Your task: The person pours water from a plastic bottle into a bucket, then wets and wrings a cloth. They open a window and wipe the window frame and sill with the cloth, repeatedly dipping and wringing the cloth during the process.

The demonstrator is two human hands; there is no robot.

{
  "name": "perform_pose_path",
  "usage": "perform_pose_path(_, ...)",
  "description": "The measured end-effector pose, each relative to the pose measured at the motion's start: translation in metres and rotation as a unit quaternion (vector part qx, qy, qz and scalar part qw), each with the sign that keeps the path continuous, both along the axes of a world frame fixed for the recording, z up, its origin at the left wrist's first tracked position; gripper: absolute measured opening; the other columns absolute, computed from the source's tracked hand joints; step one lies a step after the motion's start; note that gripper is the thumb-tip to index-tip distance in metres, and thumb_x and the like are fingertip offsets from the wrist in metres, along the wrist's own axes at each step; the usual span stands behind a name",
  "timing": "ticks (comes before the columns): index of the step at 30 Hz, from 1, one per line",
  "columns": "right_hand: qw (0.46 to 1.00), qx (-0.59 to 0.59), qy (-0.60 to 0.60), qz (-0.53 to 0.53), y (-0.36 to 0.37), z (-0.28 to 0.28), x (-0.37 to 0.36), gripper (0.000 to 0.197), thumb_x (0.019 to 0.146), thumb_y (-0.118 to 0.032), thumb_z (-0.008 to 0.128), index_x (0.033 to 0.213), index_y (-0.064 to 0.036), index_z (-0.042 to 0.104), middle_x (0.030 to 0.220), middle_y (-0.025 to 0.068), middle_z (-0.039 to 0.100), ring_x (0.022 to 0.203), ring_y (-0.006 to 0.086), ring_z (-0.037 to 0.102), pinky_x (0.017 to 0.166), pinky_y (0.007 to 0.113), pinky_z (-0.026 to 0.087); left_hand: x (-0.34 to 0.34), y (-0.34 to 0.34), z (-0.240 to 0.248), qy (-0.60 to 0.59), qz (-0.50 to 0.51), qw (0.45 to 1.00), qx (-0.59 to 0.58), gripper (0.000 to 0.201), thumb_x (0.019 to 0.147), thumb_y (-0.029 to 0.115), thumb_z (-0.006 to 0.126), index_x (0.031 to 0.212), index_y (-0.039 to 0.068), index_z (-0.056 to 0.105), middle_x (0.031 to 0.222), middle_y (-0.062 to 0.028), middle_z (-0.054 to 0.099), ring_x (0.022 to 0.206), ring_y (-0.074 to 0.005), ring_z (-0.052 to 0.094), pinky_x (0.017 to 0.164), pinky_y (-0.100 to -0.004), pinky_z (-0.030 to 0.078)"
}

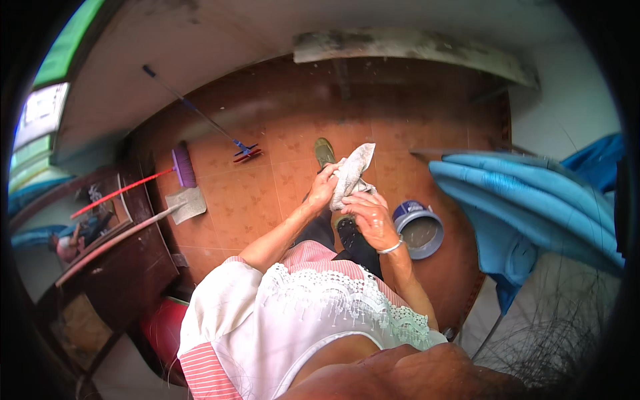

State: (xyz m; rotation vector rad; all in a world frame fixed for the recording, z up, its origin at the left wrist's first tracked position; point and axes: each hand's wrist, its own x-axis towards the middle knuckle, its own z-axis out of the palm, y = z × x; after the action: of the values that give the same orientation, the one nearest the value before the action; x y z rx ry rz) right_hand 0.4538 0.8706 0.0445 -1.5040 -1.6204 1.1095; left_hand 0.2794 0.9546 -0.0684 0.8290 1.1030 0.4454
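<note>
A crumpled, whitish cloth is bunched up between my two hands, in front of my body and above the tiled floor. My left hand grips its left side, fingers curled into the folds. Lower down on the right, my right hand has its fingers bent over the cloth's bottom end, and a light bracelet circles that wrist. One corner of the cloth points up past both hands. Just right of my right hand stands a bucket, blue outside, with murky greyish liquid in it.
Reddish-brown tiles cover the floor. To the left lie a purple broom with a red handle and a blue-handled floor tool. Dark wooden furniture stands left. Large blue curved shapes fill the right. A pale ledge runs along the back.
</note>
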Motion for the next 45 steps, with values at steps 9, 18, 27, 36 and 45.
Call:
perform_pose_path(9,0.979,-0.114,0.160,-0.060,0.199,0.072,-0.058,0.034,0.100,-0.017,0.047,0.130,-0.0029,0.052,0.065,-0.0043,0.045,0.056,0.0033,0.041,0.052,0.021,0.036,-0.083,0.130,0.158,0.087,-0.064,0.944,0.311,0.046,0.082,0.016,0.062,0.127,0.008,0.056,0.111,-0.0152,0.067,0.102,-0.0300,0.066,0.089,-0.0373,0.050)
perform_pose_path(18,0.898,-0.316,0.267,0.148,0.318,0.132,-0.085,0.032,0.094,-0.025,0.064,0.116,-0.0028,0.058,0.100,-0.0002,0.059,0.089,0.0062,0.053,0.077,0.023,0.044,-0.128,0.242,0.256,0.126,-0.054,0.871,0.471,0.047,0.069,0.014,0.077,0.112,0.004,0.060,0.087,-0.0121,0.068,0.080,-0.0236,0.068,0.076,-0.0318,0.053)
perform_pose_path(27,0.850,-0.123,0.495,0.132,0.395,0.246,-0.094,0.007,0.095,-0.015,0.061,0.093,-0.0097,0.056,0.073,-0.0088,0.047,0.054,-0.0026,0.030,0.044,0.015,0.022,-0.112,0.276,0.227,-0.154,0.063,0.932,0.322,0.066,0.074,0.010,0.080,0.133,0.007,0.049,0.106,-0.0041,0.066,0.096,-0.0146,0.062,0.086,-0.0314,0.051)
perform_pose_path(36,0.839,0.236,0.489,0.030,0.490,0.309,0.050,0.009,0.096,-0.008,0.059,0.104,-0.0101,0.061,0.074,-0.0089,0.051,0.052,-0.0024,0.028,0.042,0.014,0.021,-0.060,0.348,0.199,-0.072,0.294,0.878,0.371,0.024,0.088,0.017,0.071,0.104,0.001,0.063,0.099,0.0009,0.060,0.091,-0.0075,0.052,0.084,-0.0252,0.043)
perform_pose_path(45,0.796,0.453,0.353,-0.193,0.580,0.386,0.166,0.012,0.095,-0.013,0.064,0.102,-0.0055,0.059,0.083,-0.0011,0.061,0.069,0.0052,0.053,0.056,0.019,0.042,0.002,0.517,0.438,0.184,0.404,0.459,0.770,0.028,0.069,0.002,0.067,0.091,0.005,0.049,0.097,-0.0101,0.056,0.091,-0.0256,0.051,0.082,-0.0366,0.042)
